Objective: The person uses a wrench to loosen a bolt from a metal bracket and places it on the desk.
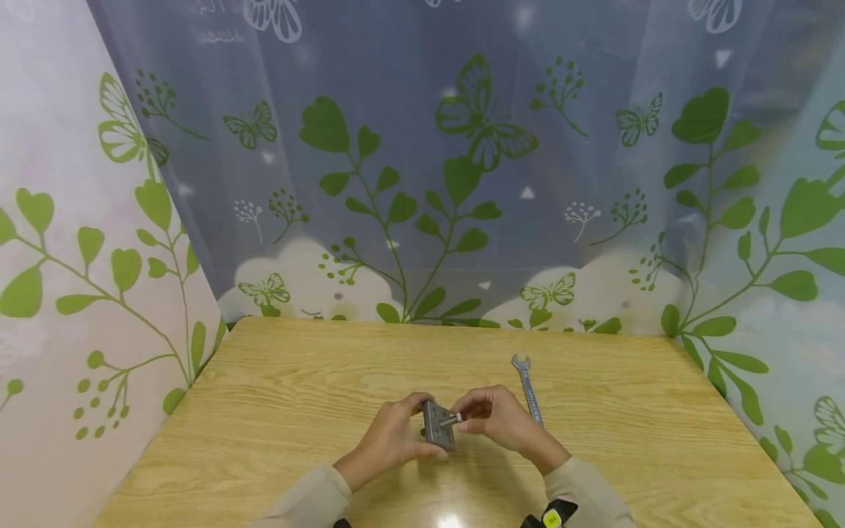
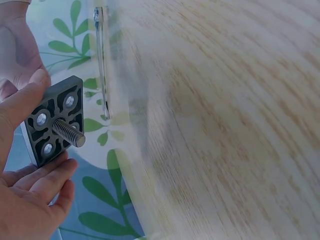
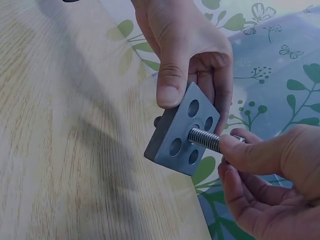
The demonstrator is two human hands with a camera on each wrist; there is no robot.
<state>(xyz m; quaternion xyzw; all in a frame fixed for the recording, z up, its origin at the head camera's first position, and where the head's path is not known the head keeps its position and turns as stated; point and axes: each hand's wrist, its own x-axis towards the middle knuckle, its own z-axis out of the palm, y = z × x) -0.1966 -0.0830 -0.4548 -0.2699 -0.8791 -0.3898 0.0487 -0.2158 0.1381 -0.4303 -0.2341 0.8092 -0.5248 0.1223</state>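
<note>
My left hand (image 1: 388, 440) grips a grey square plate (image 3: 175, 132) by its edges, thumb on one edge and fingers on the opposite one, above the table. A threaded bolt (image 3: 206, 140) passes through the plate's centre. Its threaded end sticks out on the ribbed side, seen in the left wrist view, where metal-lined holes surround it. On the smoother face, round recesses ring the shank. The thumb and fingers of my right hand (image 1: 496, 419) pinch the bolt's outer end, covering most of it.
An open-ended wrench (image 1: 528, 390) lies on the wooden table (image 1: 297, 381), just beyond my right hand. Behind the table and along its sides hang curtains (image 1: 409, 183) printed with leaves and butterflies.
</note>
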